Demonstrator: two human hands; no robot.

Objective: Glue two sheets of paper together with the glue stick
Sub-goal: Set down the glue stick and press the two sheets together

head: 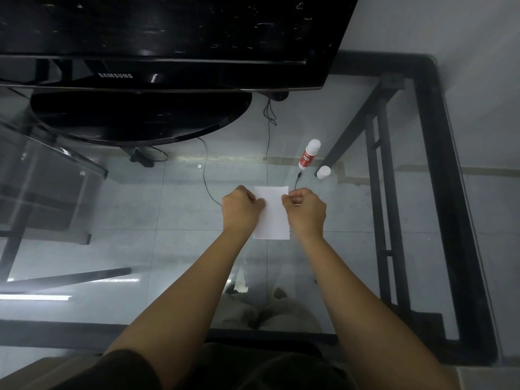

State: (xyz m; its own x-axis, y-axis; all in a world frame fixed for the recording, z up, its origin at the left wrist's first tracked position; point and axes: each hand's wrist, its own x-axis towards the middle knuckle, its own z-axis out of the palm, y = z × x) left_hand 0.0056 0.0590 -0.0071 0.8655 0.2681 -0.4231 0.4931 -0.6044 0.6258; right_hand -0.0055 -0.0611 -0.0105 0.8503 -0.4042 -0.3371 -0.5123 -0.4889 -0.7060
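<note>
A small white sheet of paper (272,215) lies on the glass table top. My left hand (241,210) pinches its left edge and my right hand (305,210) pinches its right edge, both near the sheet's far half. I cannot tell whether one sheet or two lie stacked there. The glue stick (309,154), white with a red label, lies on the glass beyond and to the right of the paper, uncapped. Its white cap (323,172) stands apart just to the right of it.
A black monitor (168,38) on a wide oval base (135,119) stands at the back left. Thin black cables (206,175) run across the glass toward the paper. The table's black frame (450,192) borders the right side and front edge.
</note>
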